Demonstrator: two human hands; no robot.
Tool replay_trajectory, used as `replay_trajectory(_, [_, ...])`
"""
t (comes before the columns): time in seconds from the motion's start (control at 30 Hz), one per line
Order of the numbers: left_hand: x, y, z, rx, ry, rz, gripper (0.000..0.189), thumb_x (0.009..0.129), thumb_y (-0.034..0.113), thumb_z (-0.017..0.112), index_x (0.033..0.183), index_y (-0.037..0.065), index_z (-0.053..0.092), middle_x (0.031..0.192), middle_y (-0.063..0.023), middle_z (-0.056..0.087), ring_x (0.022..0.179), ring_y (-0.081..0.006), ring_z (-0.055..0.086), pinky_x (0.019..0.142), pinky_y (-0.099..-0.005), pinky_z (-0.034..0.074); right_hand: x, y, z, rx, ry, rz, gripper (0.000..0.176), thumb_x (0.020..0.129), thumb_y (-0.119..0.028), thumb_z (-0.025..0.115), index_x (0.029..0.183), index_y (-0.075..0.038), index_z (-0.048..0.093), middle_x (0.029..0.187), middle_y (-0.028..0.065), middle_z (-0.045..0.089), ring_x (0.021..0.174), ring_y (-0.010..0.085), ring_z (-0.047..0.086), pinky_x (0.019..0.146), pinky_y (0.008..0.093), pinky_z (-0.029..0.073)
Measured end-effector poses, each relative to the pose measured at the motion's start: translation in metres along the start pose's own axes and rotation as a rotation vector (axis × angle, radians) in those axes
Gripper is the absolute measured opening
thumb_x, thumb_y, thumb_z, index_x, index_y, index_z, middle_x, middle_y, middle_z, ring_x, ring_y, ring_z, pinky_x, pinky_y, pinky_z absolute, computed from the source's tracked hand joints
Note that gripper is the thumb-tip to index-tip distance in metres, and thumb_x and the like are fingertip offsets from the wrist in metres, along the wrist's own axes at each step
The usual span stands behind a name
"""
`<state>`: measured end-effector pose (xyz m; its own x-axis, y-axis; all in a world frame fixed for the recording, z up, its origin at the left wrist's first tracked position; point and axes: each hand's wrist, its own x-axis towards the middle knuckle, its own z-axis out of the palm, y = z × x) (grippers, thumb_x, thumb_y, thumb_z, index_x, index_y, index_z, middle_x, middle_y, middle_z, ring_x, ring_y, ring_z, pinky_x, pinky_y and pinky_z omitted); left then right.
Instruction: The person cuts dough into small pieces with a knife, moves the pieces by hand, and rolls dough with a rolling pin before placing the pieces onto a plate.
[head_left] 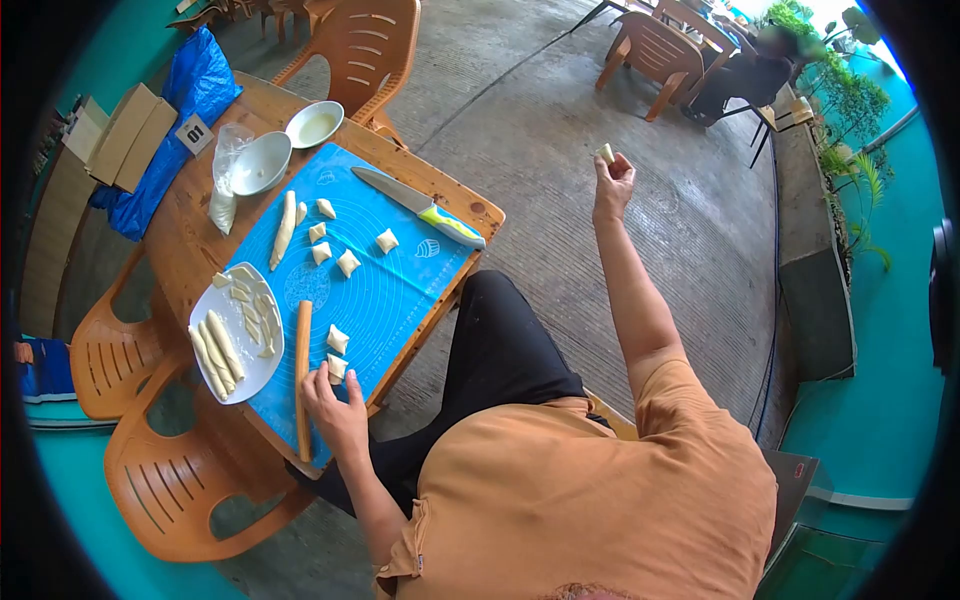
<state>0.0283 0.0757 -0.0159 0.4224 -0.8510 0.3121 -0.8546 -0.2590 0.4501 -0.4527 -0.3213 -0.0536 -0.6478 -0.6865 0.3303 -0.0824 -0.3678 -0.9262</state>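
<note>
You have a desk [185,225] of varnished, grained wood under a smooth blue mat [400,285] with a soft plastic-like sheen. Your knife [395,188] pairs a bare metal blade with a plastic-looking handle, and your rolling pin [304,375] is smooth wood. Around you are smooth orange plastic chairs [365,50] and a rough, ridged grey floor [520,110].
</note>
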Motion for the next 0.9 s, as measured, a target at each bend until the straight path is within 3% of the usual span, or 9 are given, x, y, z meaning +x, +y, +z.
replay_trajectory(0.03, [0.0,0.001,0.0,0.0,-0.002,-0.002,0.047,0.104,0.029,0.075,0.134,-0.005,0.065,0.13,-0.02,0.06,0.125,-0.0417,0.06,0.107,-0.0541,0.051,0.001,-0.001,-0.001,-0.002,-0.001,0.001,0.051,0.095,-0.021,0.089,0.134,-0.003,0.061,0.116,0.006,0.071,0.1,0.0144,0.068,0.085,0.0299,0.055])
replay_trajectory(0.13, [0.0,0.001,-0.001,0.002,0.002,-0.006,0.047,0.104,0.029,0.075,0.134,-0.005,0.065,0.13,-0.0201,0.06,0.126,-0.0417,0.06,0.108,-0.0542,0.051,-0.003,-0.034,0.008,0.247,-0.041,0.385,0.052,0.094,-0.026,0.091,0.134,-0.007,0.064,0.119,0.002,0.074,0.101,0.0115,0.069,0.076,0.0268,0.047])
replay_trajectory(0.23, [0.001,0.001,0.0,0.001,-0.007,-0.013,0.047,0.104,0.03,0.075,0.134,-0.005,0.065,0.13,-0.0203,0.06,0.126,-0.0417,0.06,0.108,-0.0546,0.051,-0.01,-0.051,0.018,0.441,-0.126,0.52,0.043,0.095,-0.022,0.09,0.13,-0.012,0.066,0.117,-0.0005,0.077,0.097,0.0114,0.07,0.074,0.0281,0.048])
replay_trajectory(0.47, [0.0,-0.001,0.001,-0.023,-0.001,-0.012,0.048,0.104,0.031,0.075,0.134,-0.005,0.065,0.131,-0.0208,0.06,0.127,-0.0417,0.06,0.109,-0.0544,0.05,-0.032,-0.074,0.039,0.826,-0.433,0.691,0.035,0.106,-0.024,0.076,0.134,-0.004,0.067,0.115,0.0061,0.075,0.095,0.0148,0.071,0.075,0.0305,0.053])
replay_trajectory(0.67, [0.0,0.0,0.0,-0.062,-0.032,-0.074,0.05,0.104,0.032,0.075,0.136,-0.005,0.066,0.133,-0.0209,0.06,0.127,-0.0411,0.059,0.11,-0.0534,0.05,-0.063,-0.104,0.061,1.147,-0.539,0.819,0.034,0.107,-0.018,0.073,0.135,-0.001,0.065,0.12,0.0099,0.072,0.097,0.0176,0.069,0.079,0.0325,0.052])
replay_trajectory(0.9, [0.001,0.001,-0.002,-0.065,0.006,-0.026,0.048,0.102,0.031,0.076,0.134,-0.004,0.066,0.13,-0.0201,0.061,0.124,-0.0421,0.059,0.107,-0.0535,0.051,-0.087,-0.126,0.087,1.072,-0.684,0.825,0.035,0.11,-0.025,0.069,0.135,-0.002,0.064,0.118,0.0099,0.072,0.094,0.0164,0.069,0.077,0.0311,0.053])
